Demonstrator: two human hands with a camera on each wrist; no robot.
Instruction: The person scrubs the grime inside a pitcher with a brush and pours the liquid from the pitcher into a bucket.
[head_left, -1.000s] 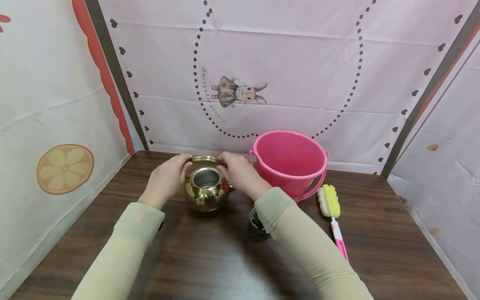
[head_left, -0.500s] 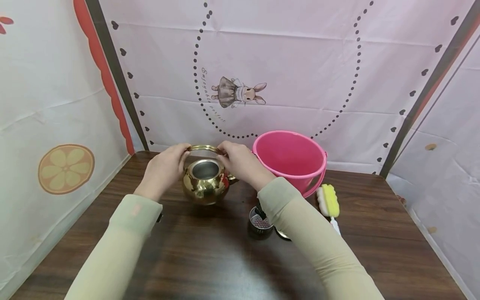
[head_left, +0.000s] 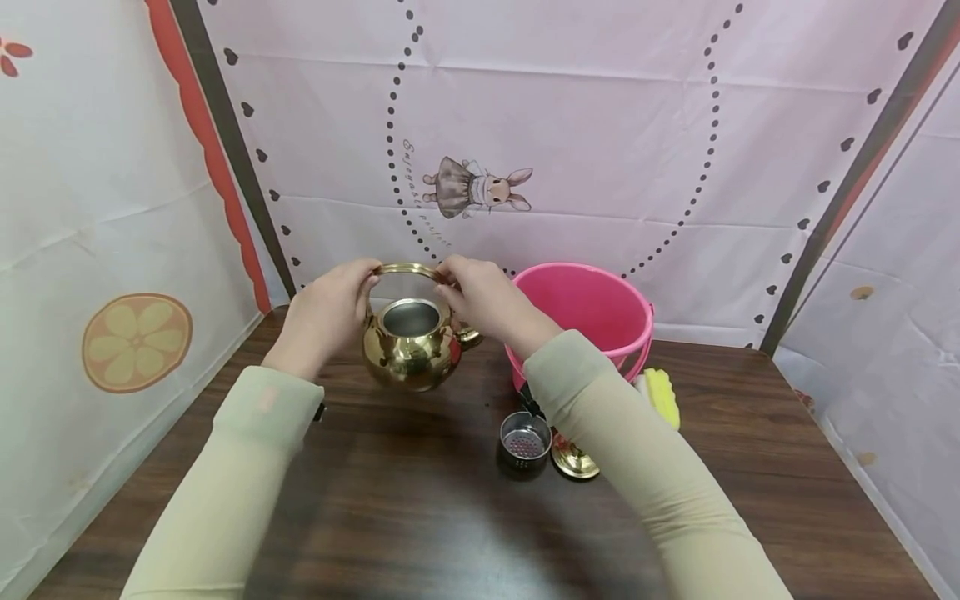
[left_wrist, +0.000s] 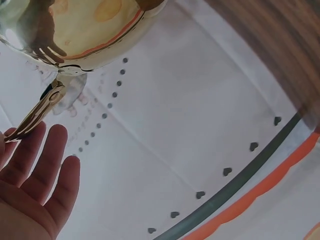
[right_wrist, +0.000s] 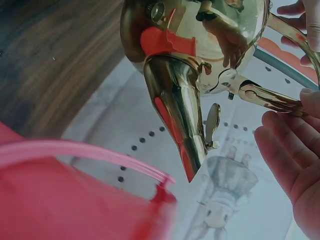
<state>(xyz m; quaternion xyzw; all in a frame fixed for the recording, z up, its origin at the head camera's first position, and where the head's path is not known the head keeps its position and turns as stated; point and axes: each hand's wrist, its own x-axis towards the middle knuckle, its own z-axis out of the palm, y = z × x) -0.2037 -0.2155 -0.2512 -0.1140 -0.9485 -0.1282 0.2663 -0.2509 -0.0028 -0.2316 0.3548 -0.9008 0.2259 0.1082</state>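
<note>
A shiny gold kettle (head_left: 411,354) without its lid hangs above the table by its arched handle (head_left: 408,268). My left hand (head_left: 322,312) pinches the left end of that handle between thumb and fingers. The right end is pinched by my right hand (head_left: 487,302). In the right wrist view the spout (right_wrist: 175,105) points toward the pink bucket (right_wrist: 75,195). From the left wrist, the outer fingers of the left hand (left_wrist: 37,185) show spread below the handle. A round perforated metal strainer (head_left: 525,440) and a gold lid (head_left: 573,458) lie on the table, the lid partly behind my right sleeve.
The pink bucket (head_left: 581,308) stands at the back, right of the kettle. A yellow and white sponge brush (head_left: 662,398) lies beside it, its handle hidden by my right arm. Printed cloth walls (head_left: 600,125) enclose the dark wooden table (head_left: 390,517) at the back and sides.
Both hands have raised the kettle off the table, still holding its handle. The strainer and gold lid have come into view from behind the right sleeve, which now hides the brush's handle.
</note>
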